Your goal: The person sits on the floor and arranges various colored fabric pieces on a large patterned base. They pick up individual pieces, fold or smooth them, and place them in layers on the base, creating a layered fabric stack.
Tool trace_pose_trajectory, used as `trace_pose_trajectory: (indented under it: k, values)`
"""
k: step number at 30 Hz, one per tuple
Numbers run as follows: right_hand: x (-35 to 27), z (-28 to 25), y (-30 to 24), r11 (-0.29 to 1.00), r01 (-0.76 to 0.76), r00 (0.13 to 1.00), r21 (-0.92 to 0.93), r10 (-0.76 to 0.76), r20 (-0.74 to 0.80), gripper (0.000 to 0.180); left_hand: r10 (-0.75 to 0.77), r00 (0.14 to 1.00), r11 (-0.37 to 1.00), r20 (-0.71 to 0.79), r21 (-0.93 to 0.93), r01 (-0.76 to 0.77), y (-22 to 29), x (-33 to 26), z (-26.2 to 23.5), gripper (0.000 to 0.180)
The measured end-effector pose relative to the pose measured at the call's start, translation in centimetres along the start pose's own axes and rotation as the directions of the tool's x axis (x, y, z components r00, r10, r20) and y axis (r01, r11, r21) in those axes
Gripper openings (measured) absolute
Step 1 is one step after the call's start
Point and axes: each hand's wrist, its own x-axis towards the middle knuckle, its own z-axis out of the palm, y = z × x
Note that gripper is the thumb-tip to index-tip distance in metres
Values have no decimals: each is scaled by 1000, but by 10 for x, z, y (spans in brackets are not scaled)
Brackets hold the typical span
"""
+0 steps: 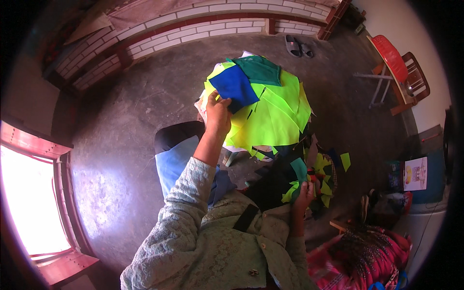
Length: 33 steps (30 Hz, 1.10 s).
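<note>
My left hand (218, 112) is closed on the lower left edge of a square blue cloth piece (236, 83). The blue piece lies over a broad spread of bright yellow-green cloth (278, 113), beside a dark green cloth piece (257, 70). Two thin dark marks or slits show on the yellow-green cloth. Lower right, my right hand (303, 195) closes on a narrow teal cloth scrap (299, 169). Yellow-green scraps (290, 192) hang close by that hand. Something small and red-orange shows just past its fingers, too small to name.
Mixed cloth scraps (326, 171) are heaped right of my right hand. A pink patterned fabric bundle (365, 253) lies lower right. Grey sandals (298, 47) rest on the dark floor near the brick wall. A red-topped wooden item (390, 58) stands far right. A bright window (34, 198) is at left.
</note>
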Motion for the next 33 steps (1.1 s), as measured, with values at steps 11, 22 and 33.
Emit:
trace_pose_trajectory:
  k: [11, 22, 33]
  values:
    - [0, 2, -6, 1000, 17, 1000, -16, -17, 12, 20, 117, 993, 968, 30, 219, -121, 4, -6, -11, 61]
    - [1, 1, -3, 1000, 19, 1000, -10, -19, -2, 19, 140, 989, 927, 40, 346, -145, 17, -13, -15, 62]
    - [0, 1, -9, 999, 20, 1000, -49, -20, -3, 19, 95, 989, 862, 111, 488, -138, 37, -11, -11, 37]
